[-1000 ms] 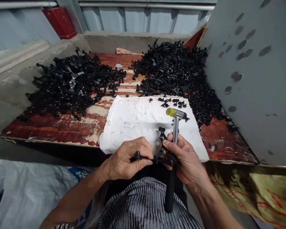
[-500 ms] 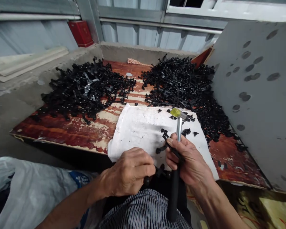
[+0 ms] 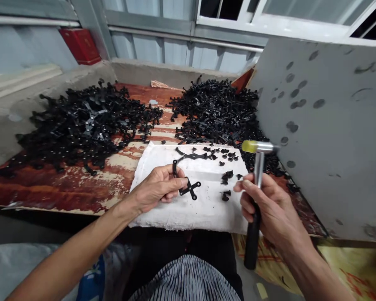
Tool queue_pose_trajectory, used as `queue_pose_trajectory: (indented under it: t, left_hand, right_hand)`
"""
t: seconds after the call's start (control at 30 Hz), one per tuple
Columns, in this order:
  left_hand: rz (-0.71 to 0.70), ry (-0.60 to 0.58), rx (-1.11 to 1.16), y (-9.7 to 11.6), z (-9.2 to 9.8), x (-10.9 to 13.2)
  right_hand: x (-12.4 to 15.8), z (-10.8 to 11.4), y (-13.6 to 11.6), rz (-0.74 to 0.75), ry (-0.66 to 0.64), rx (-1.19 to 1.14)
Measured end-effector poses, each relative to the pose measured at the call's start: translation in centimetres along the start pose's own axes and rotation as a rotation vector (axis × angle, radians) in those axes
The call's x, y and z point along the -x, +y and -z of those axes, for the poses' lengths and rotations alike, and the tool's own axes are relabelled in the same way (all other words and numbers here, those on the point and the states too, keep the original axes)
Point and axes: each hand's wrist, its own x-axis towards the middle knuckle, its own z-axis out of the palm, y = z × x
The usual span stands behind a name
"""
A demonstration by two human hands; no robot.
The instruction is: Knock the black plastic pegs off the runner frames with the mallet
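Observation:
My left hand (image 3: 161, 182) pinches a black X-shaped linkage (image 3: 190, 188) above the white cloth (image 3: 163, 209); one jointed arm of it sticks up behind the fingers. In my right hand (image 3: 269, 200) is a hammer (image 3: 258, 167) with a yellow face, a metal head and a black grip, held upright with the head on top. The right thumb and forefinger are near a small black piece (image 3: 239, 177). Several small black caps (image 3: 226, 195) lie on the cloth between the hands. Another black linkage (image 3: 192, 156) rests along the cloth's far side.
A heap of black linkages (image 3: 78, 121) covers the left of the worn red tabletop (image 3: 119, 167). A second heap of black parts (image 3: 219, 108) sits at the back right. A spotted grey panel (image 3: 326, 138) stands along the right edge; a low concrete wall (image 3: 134, 69) runs behind.
My left hand has moved up over the cloth and now holds a linkage. The right hand, with the hammer, has shifted right; the linkage it held is gone from it. The camera view has turned right.

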Motion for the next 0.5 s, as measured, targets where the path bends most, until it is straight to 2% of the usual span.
queue_pose_trajectory:
  t: [0.1, 0.23, 0.37, 0.5]
  left_hand:
    - [-0.006, -0.018, -0.043, 0.8, -1.2, -2.0]
    - [0.013, -0.017, -0.128, 1.7, -4.0, -5.2]
    - [0.03, -0.018, -0.179, 2.7, -6.6, -8.3]
    - [0.049, 0.024, -0.252, 3.9, -7.6, -11.3]
  right_hand:
    - [0.5, 2.7, 0.5, -0.047, 0.13, -0.031]
    - [-0.2, 5.3, 1.6, -0.134, 0.211, -0.12]
    - [-1.0, 6.8, 2.4, -0.179, 0.239, -0.199]
    - [-1.4, 7.3, 2.8, -0.201, 0.241, -0.235]
